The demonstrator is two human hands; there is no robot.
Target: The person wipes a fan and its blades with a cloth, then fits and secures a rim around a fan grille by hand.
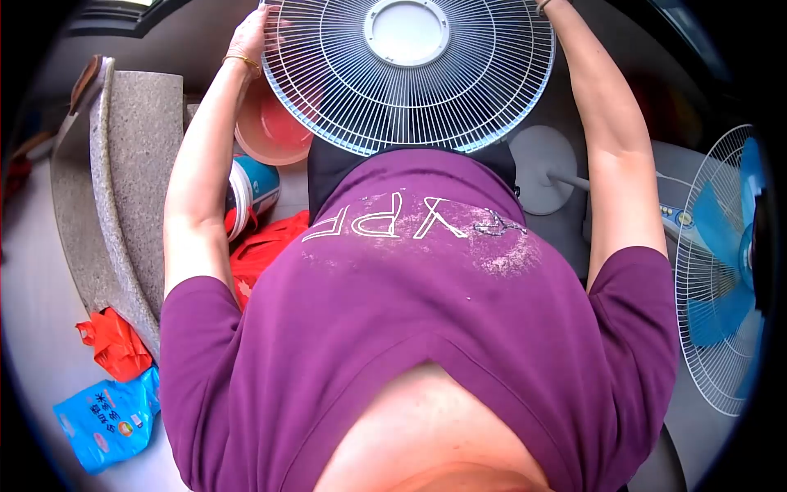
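A round white wire fan grille [402, 107] with a plain white centre disc [407, 31] is held up in front of my body, its lower edge near my waist. My left hand [248, 39] grips its left rim, with fingers partly behind the wires. A thin bracelet circles that wrist. My right arm [602, 107] reaches up to the grille's right side. A band shows at that wrist, right at the top edge of the picture, and the hand beyond it is cut off.
At right stands a fan [721, 271] with blue blades and a white cage. A round grey base with a pole [543, 168] lies nearby. Left are a curved stone-like piece [143, 139], red bags [115, 344], a blue packet [106, 422], a teal bucket [256, 187] and a red basin [275, 123].
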